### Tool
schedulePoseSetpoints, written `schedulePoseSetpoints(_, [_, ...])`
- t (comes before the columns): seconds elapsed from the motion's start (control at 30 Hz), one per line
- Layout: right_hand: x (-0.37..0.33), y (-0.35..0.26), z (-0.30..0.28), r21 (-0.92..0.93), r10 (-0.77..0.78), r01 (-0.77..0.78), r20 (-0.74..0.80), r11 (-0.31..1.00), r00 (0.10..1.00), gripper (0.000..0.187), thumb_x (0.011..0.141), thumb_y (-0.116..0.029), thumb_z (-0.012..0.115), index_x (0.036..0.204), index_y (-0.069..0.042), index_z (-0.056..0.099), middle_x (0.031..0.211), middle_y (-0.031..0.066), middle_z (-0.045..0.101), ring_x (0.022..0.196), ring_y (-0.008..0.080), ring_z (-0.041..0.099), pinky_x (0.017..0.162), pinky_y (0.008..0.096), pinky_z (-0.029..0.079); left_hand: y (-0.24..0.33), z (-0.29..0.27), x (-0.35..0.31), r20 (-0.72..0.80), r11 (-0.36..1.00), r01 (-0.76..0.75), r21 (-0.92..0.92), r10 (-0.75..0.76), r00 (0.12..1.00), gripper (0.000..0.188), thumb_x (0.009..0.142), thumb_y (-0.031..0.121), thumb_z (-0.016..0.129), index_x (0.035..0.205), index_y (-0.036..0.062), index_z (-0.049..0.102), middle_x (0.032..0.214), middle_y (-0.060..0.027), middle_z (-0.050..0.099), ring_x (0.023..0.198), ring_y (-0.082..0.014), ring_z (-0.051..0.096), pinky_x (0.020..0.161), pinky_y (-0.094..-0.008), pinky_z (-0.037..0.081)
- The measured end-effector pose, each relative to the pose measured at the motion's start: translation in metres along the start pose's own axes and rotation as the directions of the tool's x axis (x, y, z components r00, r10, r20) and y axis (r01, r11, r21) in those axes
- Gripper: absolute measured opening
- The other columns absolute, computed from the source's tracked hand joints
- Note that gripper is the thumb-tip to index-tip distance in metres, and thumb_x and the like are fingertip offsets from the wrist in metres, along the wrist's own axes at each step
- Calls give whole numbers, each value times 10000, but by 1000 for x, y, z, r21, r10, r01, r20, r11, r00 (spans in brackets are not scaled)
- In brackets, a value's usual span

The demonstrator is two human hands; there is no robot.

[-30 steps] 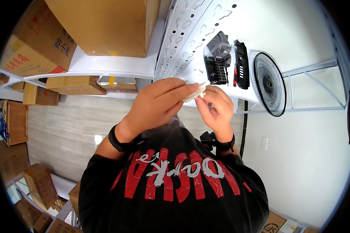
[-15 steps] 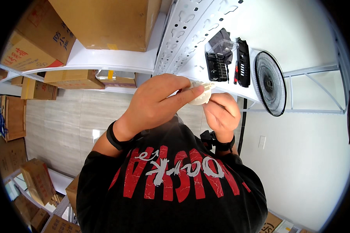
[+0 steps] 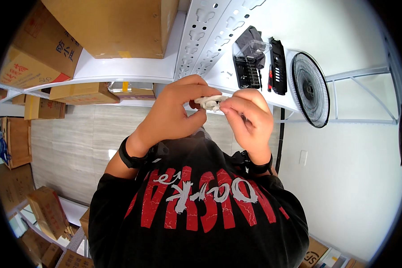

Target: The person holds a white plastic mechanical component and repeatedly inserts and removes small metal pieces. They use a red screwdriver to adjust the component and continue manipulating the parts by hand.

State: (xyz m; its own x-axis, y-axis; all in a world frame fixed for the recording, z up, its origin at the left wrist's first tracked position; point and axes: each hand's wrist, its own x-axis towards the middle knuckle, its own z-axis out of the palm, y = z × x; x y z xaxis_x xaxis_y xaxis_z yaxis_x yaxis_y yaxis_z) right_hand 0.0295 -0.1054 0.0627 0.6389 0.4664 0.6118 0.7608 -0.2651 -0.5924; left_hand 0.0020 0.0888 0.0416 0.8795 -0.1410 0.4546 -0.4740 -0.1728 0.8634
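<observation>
My left hand (image 3: pixel 174 107) is closed round a cream-white, rounded plastic part (image 3: pixel 208 102) in front of my chest. The part is turned nearly edge-on, and small raised shapes show on it. At its right edge my right hand (image 3: pixel 251 119) has thumb and forefinger pinched together, touching the part. Something small and dark shows between the right fingers, too hidden to name. Beyond the hands, on the white shelf (image 3: pixel 222 81), lie an open black tool case (image 3: pixel 248 73) with a row of bits and small loose metal pieces (image 3: pixel 228 73).
A black case half (image 3: pixel 278 67) with a red-handled tool (image 3: pixel 270 80) lies by a dark grey cloth (image 3: pixel 250 40). Right of it stands a round black fan grille (image 3: pixel 310 89). A perforated white post (image 3: pixel 201 35) rises left of these. Cardboard boxes (image 3: pixel 107 27) fill the left shelves.
The plastic part has tipped from showing its rounded face to nearly edge-on and moved left. My right hand has risen, its fingertips now at the part's right edge.
</observation>
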Motion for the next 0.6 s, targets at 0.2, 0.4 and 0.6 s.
schedulePoseSetpoints(0.2, [5,-2,-1,143,184,-199,111,970,977,114,801,46,662,893,-18,678,880,51,589,659,122,538,551,241,424,-4,-3,-2,58,988,118,-101,-113,992,374,679,-41,528,1016,21,679,885,-47,595,747,-120,516,606,-231,393])
schedulePoseSetpoints(0.4, [10,-6,-1,199,298,-327,160,924,941,99,804,61,641,871,-11,653,847,49,575,695,128,552,582,242,433,-4,-4,-1,43,992,119,-45,-117,992,374,671,-51,524,1003,22,679,877,-43,593,744,-115,510,611,-227,392])
schedulePoseSetpoints(0.6, [11,-2,0,185,278,-308,174,933,945,101,807,61,641,875,-12,653,847,48,574,699,126,548,587,240,432,-4,-4,0,34,992,125,-36,-123,992,382,661,-62,508,997,11,675,868,-46,587,736,-117,506,608,-230,396])
